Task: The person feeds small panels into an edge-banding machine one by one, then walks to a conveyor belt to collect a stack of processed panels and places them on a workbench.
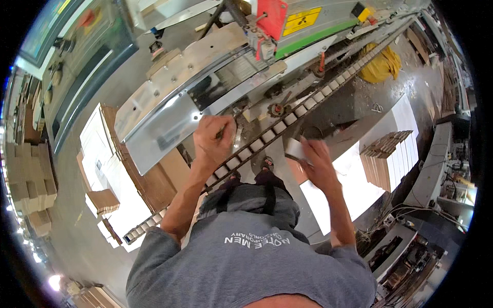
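My right hand (321, 163) is closed round a small whitish, block-shaped piece (295, 149), to the right of a narrow track. My left hand (213, 137) has its fingers curled together beside a shiny metal plate (164, 134), on the far side of the track. Whatever those fingers hold, if anything, is blurred and hard to make out. Between my hands the dark-edged track (269, 136) with a row of white rollers runs slantwise from lower left to upper right.
A machine with a red panel (272, 18) and green edge stands ahead. White sheets (336, 187) carry brown cardboard pieces (376, 172) on the right. More cardboard (141, 177) lies at left, with stacked boxes (31, 177) beyond. A yellow bag (381, 64) sits far right, near cable-strewn equipment (436, 169).
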Demonstrator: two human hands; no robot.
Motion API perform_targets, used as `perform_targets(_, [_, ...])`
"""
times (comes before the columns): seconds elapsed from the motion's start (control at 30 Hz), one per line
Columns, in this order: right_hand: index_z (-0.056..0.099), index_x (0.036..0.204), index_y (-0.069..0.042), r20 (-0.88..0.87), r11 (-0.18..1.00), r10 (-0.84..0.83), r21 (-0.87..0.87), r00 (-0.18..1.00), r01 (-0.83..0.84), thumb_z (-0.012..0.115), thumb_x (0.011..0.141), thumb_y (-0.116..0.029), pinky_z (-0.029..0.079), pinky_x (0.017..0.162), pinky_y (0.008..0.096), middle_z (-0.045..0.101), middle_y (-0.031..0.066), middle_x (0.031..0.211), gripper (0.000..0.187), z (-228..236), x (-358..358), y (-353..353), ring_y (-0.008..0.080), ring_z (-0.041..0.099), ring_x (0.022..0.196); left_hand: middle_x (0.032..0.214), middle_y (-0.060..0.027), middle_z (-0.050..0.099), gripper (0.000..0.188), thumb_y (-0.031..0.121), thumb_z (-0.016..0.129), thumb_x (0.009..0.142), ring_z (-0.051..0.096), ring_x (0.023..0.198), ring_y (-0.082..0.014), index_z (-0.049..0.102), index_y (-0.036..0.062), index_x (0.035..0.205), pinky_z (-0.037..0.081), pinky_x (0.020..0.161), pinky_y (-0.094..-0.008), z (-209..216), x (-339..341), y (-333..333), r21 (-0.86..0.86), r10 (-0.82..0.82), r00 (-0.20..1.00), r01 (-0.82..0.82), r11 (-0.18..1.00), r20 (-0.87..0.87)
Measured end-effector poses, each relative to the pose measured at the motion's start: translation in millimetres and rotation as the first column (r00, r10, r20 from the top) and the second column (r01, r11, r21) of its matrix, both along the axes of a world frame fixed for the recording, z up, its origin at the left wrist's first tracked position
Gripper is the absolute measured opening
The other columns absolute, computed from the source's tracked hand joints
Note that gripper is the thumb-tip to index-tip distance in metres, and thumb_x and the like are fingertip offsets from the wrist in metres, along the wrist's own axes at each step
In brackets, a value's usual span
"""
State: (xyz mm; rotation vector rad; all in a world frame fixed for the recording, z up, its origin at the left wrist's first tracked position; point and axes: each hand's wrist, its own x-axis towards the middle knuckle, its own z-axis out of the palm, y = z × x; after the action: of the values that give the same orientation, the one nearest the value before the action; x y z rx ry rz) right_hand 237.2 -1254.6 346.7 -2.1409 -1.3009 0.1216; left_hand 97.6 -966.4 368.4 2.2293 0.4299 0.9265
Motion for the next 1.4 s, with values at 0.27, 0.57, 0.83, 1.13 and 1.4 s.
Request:
perform_targets(0.27, [0.056,0.12,-0.003,0.221,0.893,0.428,0.046,0.876,-0.448,0.071,0.075,-0.004,0.04,0.097,0.0468,0.055,0.0152,0.12,0.047,-7,8,278,0.0364,0.049,0.114,0.089,-0.0119,0.069,0.017,0.005,0.072,0.086,0.061,0.072,-0.0156,0.074,0.0014,0.102,0.05,0.066,-0.0278,-8,-69,53,-0.127,0.321,0.946,-0.323,0.938,-0.035])
perform_targets(0.57, [0.057,0.12,0.002,-0.24,0.882,0.159,0.47,0.958,-0.029,0.065,0.091,-0.009,0.051,0.063,0.0321,0.064,0.0107,0.087,0.032,-30,-31,291,0.0205,0.061,0.07,0.084,-0.0118,0.067,0.024,0.012,0.078,0.082,0.066,0.07,-0.0213,0.072,0.0019,0.103,0.053,0.065,-0.032,-40,-83,104,0.075,0.438,0.889,-0.432,0.899,-0.129])
perform_targets(0.83, [0.052,0.131,0.006,-0.574,0.862,0.104,0.459,0.812,0.214,0.059,0.094,-0.021,0.054,0.069,0.0358,0.064,0.023,0.102,0.047,-48,-59,310,0.0265,0.065,0.08,0.085,-0.0141,0.068,0.029,0.017,0.081,0.076,0.067,0.077,-0.0302,0.072,0.0016,0.099,0.054,0.07,-0.0386,-47,-37,137,0.163,0.351,0.93,-0.332,0.929,-0.11])
perform_targets(1.13, [0.054,0.132,0.002,-0.357,0.884,-0.042,0.421,0.933,0.201,0.068,0.088,-0.013,0.051,0.067,0.0342,0.065,0.0163,0.105,0.049,-42,-54,316,0.0223,0.059,0.073,0.078,-0.0147,0.065,0.015,0.015,0.076,0.079,0.063,0.074,-0.0343,0.073,0.0026,0.086,0.051,0.067,-0.0429,-47,-17,139,0.165,0.344,0.935,-0.327,0.93,-0.087])
perform_targets(1.4, [0.055,0.127,0.001,-0.184,0.839,-0.105,0.51,0.977,0.187,0.067,0.086,-0.009,0.051,0.078,0.0417,0.063,0.0227,0.115,0.044,-45,-15,310,0.0345,0.058,0.095,0.083,-0.0152,0.068,0.015,0.015,0.075,0.083,0.065,0.074,-0.0347,0.071,0.0015,0.089,0.051,0.067,-0.0404,-42,27,129,0.249,0.291,0.942,-0.246,0.937,-0.165])
